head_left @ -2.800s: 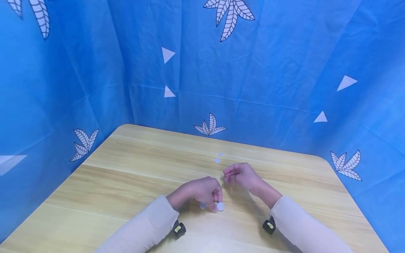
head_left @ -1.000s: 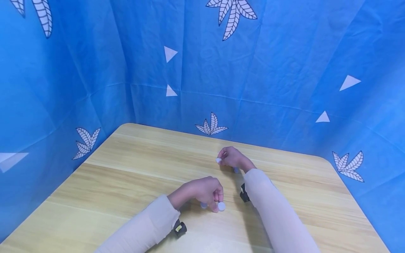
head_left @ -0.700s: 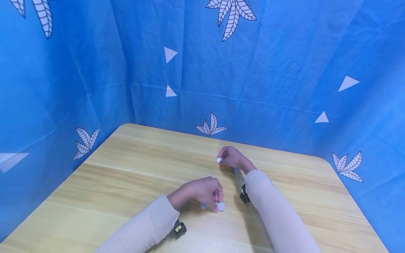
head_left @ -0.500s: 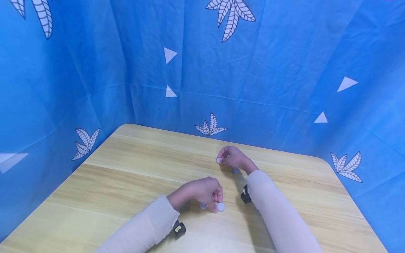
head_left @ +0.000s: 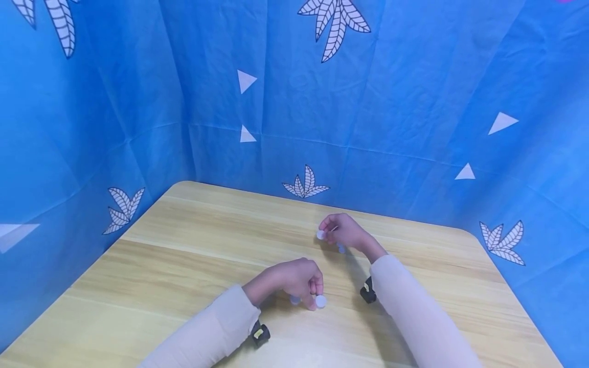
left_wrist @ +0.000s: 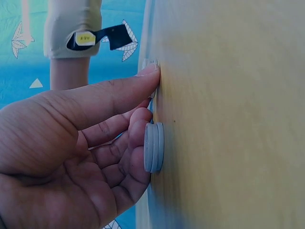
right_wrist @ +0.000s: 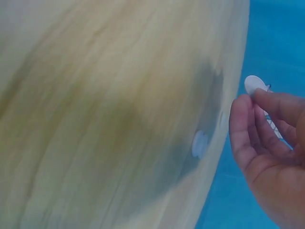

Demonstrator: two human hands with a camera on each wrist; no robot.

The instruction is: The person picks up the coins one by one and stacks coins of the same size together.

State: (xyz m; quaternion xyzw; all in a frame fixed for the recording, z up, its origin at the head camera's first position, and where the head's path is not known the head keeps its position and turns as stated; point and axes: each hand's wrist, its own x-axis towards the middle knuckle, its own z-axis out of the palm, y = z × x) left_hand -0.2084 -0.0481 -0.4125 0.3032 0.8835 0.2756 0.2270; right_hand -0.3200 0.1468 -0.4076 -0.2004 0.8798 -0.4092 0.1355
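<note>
On the wooden table, my left hand [head_left: 301,278] has thumb and index fingertip at a small pale round disc stack [head_left: 320,301], pinching its edge. A second stack of flat grey discs [left_wrist: 153,148] stands beside its curled lower fingers; in the head view this stack [head_left: 295,299] is partly covered by the hand. Farther back, my right hand [head_left: 347,232] pinches one thin white disc [right_wrist: 255,85] between thumb and fingertips, held above the table. Beneath that hand lie more pale discs [right_wrist: 199,144], partly hidden by it in the head view.
The light wooden table [head_left: 175,245] has rounded far corners. A blue curtain [head_left: 391,102] with white leaves and triangles hangs behind it and at both sides. Black camera straps [head_left: 261,335] sit at both wrists.
My right hand has gone from mid-table to the far discs and pinched a white one, then lifted it and drawn back slightly to the right. The left hand has stayed put.
</note>
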